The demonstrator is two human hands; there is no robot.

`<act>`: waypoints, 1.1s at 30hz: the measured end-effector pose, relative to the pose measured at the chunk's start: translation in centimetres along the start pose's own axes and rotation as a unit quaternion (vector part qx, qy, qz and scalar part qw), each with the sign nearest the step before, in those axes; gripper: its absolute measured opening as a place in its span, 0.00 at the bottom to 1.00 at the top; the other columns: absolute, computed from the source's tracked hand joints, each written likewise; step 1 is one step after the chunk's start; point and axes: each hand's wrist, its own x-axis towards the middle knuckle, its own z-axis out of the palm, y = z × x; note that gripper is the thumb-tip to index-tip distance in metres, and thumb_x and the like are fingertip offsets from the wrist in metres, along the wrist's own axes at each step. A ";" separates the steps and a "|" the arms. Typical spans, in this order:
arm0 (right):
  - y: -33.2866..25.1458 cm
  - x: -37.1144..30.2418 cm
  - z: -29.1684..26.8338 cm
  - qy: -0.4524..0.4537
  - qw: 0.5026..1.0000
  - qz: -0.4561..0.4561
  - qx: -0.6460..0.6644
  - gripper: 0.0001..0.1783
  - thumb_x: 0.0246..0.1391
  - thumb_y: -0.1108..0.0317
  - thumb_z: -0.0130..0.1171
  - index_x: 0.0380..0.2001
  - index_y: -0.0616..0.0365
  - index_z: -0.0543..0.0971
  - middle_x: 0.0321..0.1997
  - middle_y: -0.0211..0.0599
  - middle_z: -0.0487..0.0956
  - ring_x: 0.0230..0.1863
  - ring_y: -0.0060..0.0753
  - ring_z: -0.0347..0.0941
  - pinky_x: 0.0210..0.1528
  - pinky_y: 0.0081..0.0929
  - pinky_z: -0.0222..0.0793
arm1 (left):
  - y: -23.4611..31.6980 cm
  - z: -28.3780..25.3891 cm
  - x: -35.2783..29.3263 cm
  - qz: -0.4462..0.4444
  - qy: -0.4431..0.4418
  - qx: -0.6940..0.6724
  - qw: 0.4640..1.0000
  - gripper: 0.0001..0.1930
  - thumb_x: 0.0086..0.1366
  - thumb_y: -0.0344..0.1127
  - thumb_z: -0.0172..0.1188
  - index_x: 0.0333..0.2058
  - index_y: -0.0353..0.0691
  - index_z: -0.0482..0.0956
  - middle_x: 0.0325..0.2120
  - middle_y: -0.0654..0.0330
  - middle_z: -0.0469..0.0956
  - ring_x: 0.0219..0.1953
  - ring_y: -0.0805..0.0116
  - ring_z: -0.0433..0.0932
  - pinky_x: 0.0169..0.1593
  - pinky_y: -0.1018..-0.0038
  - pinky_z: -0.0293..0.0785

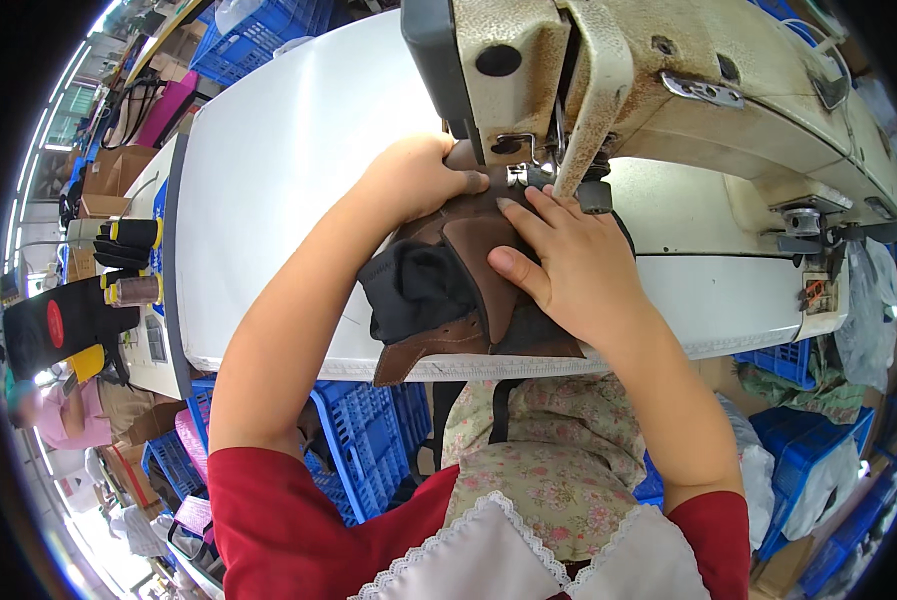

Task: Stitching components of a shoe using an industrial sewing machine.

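Note:
A brown leather piece with black fabric lining [483,265] lies on the white bed of a sewing machine [758,60], its far part under the metal presser foot [528,174]. My left hand [423,180] grips the leather's far left side, thumb on top and the other fingers mostly hidden; a brown band wraps the thumb. Spread flat on the leather just right of the foot, my right hand [568,260] presses with thumb apart and fingertips close to the needle area. A bunched black fabric part [418,290] pokes out at the near left.
Blue plastic crates [363,440] stand below the table edge at left, and a blue bin [813,470] at right. Thread spools [136,235] sit on a neighbouring table at left. A person in pink [73,415] is farther off.

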 end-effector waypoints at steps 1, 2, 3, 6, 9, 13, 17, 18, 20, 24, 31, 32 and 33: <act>0.0 0.1 -0.1 -0.003 1.000 -0.004 -0.003 0.39 0.59 0.34 0.48 0.47 0.62 0.82 0.50 0.56 0.80 0.53 0.52 0.75 0.63 0.47 0.62 | 0.0 0.0 0.0 0.001 -0.005 -0.010 1.000 0.21 0.56 0.52 0.66 0.39 0.40 0.85 0.30 0.49 0.83 0.34 0.53 0.82 0.42 0.63 0.75; 0.1 0.1 -0.1 -0.002 1.000 -0.006 -0.005 0.39 0.59 0.34 0.48 0.47 0.62 0.82 0.50 0.56 0.80 0.53 0.52 0.75 0.63 0.47 0.62 | 0.0 0.0 0.1 -0.005 -0.006 -0.006 1.000 0.21 0.56 0.52 0.66 0.39 0.40 0.85 0.30 0.49 0.83 0.34 0.53 0.82 0.42 0.63 0.75; 0.1 0.1 -0.2 0.004 1.000 -0.016 -0.021 0.38 0.59 0.34 0.48 0.47 0.62 0.82 0.49 0.56 0.80 0.52 0.52 0.76 0.62 0.46 0.63 | 0.0 0.0 0.1 0.007 -0.002 -0.003 1.000 0.21 0.56 0.52 0.66 0.39 0.40 0.85 0.30 0.49 0.83 0.34 0.54 0.82 0.42 0.63 0.75; 0.2 0.1 -0.4 -0.003 1.000 -0.022 -0.023 0.38 0.60 0.34 0.47 0.48 0.62 0.81 0.50 0.56 0.80 0.51 0.52 0.76 0.62 0.45 0.63 | -0.2 0.1 0.1 0.020 0.006 0.004 1.000 0.21 0.56 0.52 0.66 0.39 0.40 0.85 0.30 0.49 0.83 0.34 0.54 0.82 0.41 0.62 0.76; 0.2 -0.2 -0.2 -0.008 1.000 -0.015 -0.009 0.39 0.60 0.34 0.46 0.49 0.62 0.81 0.51 0.56 0.80 0.51 0.53 0.77 0.62 0.45 0.63 | -0.4 0.3 0.4 0.019 0.010 0.014 1.000 0.22 0.55 0.53 0.66 0.38 0.39 0.85 0.30 0.49 0.83 0.34 0.54 0.82 0.41 0.62 0.76; 0.0 -0.3 0.4 0.003 1.000 -0.007 -0.021 0.38 0.62 0.35 0.45 0.50 0.63 0.80 0.52 0.57 0.79 0.52 0.53 0.76 0.61 0.46 0.63 | -0.8 0.3 0.9 0.023 0.011 0.018 0.999 0.23 0.54 0.54 0.67 0.37 0.37 0.85 0.30 0.48 0.83 0.34 0.54 0.82 0.41 0.62 0.76; -0.1 -0.4 0.7 0.017 1.000 -0.008 -0.009 0.38 0.62 0.36 0.46 0.51 0.63 0.79 0.53 0.56 0.77 0.54 0.54 0.73 0.60 0.46 0.64 | -1.1 0.2 1.2 0.042 0.013 -0.002 0.999 0.23 0.54 0.54 0.67 0.37 0.37 0.84 0.28 0.49 0.83 0.32 0.55 0.82 0.40 0.63 0.76; -0.1 -0.5 0.7 0.012 1.000 0.009 0.001 0.37 0.62 0.37 0.46 0.51 0.63 0.79 0.54 0.56 0.76 0.54 0.55 0.72 0.59 0.45 0.64 | -1.1 0.2 1.4 0.033 0.005 0.002 0.999 0.23 0.54 0.54 0.68 0.36 0.37 0.84 0.27 0.50 0.83 0.31 0.56 0.82 0.39 0.63 0.76; -0.2 -0.5 0.8 0.006 1.000 0.024 0.009 0.37 0.63 0.37 0.46 0.52 0.63 0.79 0.55 0.56 0.74 0.54 0.57 0.71 0.59 0.45 0.64 | -1.2 0.0 1.6 0.023 -0.002 0.004 1.000 0.23 0.54 0.54 0.68 0.35 0.36 0.84 0.26 0.50 0.82 0.30 0.56 0.82 0.38 0.63 0.76; -0.4 -0.5 1.3 0.026 0.999 0.024 0.011 0.36 0.63 0.38 0.47 0.52 0.62 0.79 0.55 0.56 0.73 0.52 0.58 0.71 0.57 0.45 0.65 | -1.4 -0.1 2.1 0.049 0.005 0.031 0.998 0.25 0.54 0.55 0.68 0.33 0.34 0.83 0.25 0.50 0.82 0.29 0.56 0.81 0.38 0.64 0.76; -0.8 -0.3 2.0 0.034 0.999 0.041 0.001 0.35 0.64 0.39 0.46 0.52 0.62 0.78 0.53 0.55 0.74 0.49 0.58 0.73 0.55 0.45 0.66 | -2.3 -0.3 3.9 0.113 0.006 0.103 0.988 0.28 0.53 0.57 0.69 0.34 0.31 0.82 0.29 0.47 0.81 0.33 0.55 0.81 0.38 0.63 0.76; -0.8 -0.2 2.1 0.033 0.999 0.040 0.001 0.35 0.64 0.39 0.46 0.52 0.62 0.78 0.53 0.55 0.74 0.49 0.58 0.73 0.55 0.45 0.66 | -2.4 -0.4 4.3 0.112 0.006 0.101 0.989 0.28 0.53 0.57 0.69 0.34 0.31 0.82 0.29 0.47 0.81 0.33 0.55 0.81 0.38 0.63 0.76; -0.9 -0.2 2.1 0.039 0.998 0.043 0.007 0.35 0.64 0.39 0.45 0.52 0.61 0.79 0.53 0.54 0.74 0.48 0.57 0.73 0.54 0.45 0.66 | -2.6 -0.4 4.8 0.104 -0.012 0.096 0.990 0.29 0.52 0.57 0.69 0.34 0.31 0.82 0.29 0.47 0.81 0.32 0.55 0.81 0.38 0.63 0.75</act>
